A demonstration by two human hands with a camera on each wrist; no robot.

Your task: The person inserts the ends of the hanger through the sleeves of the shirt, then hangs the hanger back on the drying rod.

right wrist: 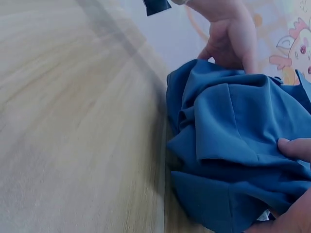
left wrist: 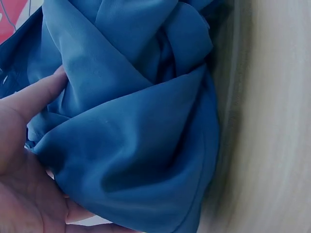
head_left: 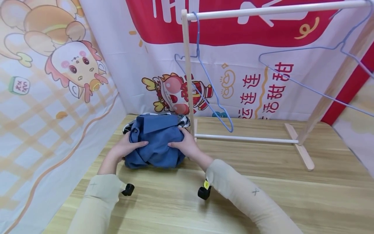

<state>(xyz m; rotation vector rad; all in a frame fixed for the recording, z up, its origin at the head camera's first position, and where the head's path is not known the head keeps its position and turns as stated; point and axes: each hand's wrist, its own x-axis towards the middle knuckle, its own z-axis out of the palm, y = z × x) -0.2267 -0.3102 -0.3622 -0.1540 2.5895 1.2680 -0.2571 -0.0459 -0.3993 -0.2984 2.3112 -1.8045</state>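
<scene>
Left hand (head_left: 125, 148), right hand (head_left: 187, 145), gripping blue garment (head_left: 159, 139)

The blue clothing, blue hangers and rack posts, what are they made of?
The blue clothing seems to be smooth cloth with a faint sheen: it falls in soft folds. The blue hangers may be coated metal wire, being thin and smooth, but could be plastic. The rack posts look like matte wood, from their tan color.
</scene>
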